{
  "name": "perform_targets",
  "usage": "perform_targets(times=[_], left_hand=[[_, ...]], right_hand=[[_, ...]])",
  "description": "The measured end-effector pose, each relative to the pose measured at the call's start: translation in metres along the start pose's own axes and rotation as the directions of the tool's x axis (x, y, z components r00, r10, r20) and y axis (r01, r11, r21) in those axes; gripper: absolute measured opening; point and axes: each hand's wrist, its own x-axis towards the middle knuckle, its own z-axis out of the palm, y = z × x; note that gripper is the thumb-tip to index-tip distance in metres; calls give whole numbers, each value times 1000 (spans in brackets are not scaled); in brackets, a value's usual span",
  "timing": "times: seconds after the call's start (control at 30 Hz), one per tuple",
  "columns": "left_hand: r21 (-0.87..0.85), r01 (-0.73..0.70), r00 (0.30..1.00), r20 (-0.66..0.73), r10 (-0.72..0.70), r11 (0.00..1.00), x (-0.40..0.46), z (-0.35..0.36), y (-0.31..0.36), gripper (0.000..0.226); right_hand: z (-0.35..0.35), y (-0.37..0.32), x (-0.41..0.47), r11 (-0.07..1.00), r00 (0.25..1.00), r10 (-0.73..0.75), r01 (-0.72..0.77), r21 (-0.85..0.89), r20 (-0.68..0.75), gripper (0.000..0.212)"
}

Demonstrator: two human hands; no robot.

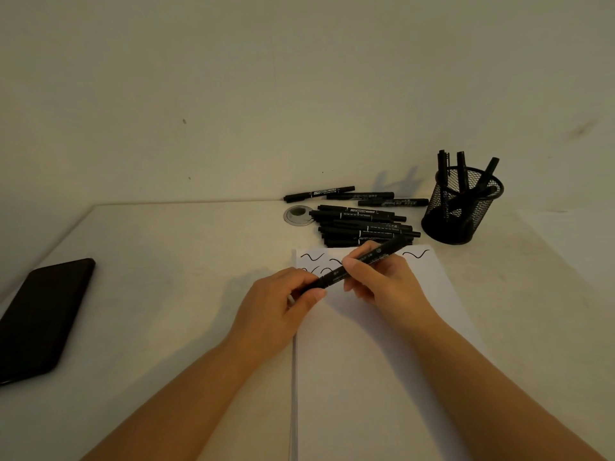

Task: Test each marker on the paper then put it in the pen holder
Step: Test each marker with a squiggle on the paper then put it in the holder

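Observation:
Both hands hold one black marker (336,273) slantwise above the top of the white paper (372,361). My left hand (283,301) pinches its lower left end, where the cap sits. My right hand (379,277) grips the barrel near the middle. Several black wavy test strokes (416,254) run along the paper's top edge, partly hidden by the hands. A pile of black markers (359,221) lies just beyond the paper. The black mesh pen holder (461,207) stands at the back right with three markers upright in it.
A black phone (43,317) lies face down at the table's left. A round metal grommet (298,215) sits in the table beside the marker pile. The wall rises right behind the table's far edge.

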Motion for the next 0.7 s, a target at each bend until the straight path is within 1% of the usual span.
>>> perform_targets(times=[0.07,0.13,0.27,0.4,0.53,0.6,0.7], left_hand=[[1,-15,1000,-25,15,1000,0,-1,2,23],[-1,-25,998,-65,25,1000,-1,-1,4,21],[-3,0,990,-140,0,1000,-3,-1,9,21],[32,25,989,-144,-20,999,-3,-3,12,28],[123,31,991,-131,-15,992,-3,-4,12,34],[163,32,992,-126,-11,986,-4,-4,13,37],[167,46,993,-111,-27,985,-5,-5,15,38]], right_hand=[[2,-1,-1,1000,1000,9,-9,7,-5,14],[4,-1,-2,1000,1000,16,-16,11,-19,13],[8,-2,-3,998,999,46,-45,35,-28,16],[14,1,-4,988,992,109,-101,113,-67,21],[17,5,-5,982,985,137,-121,147,-103,24],[18,7,-5,975,984,146,-126,181,-101,24],[18,8,-5,974,989,128,-110,197,-79,20]])
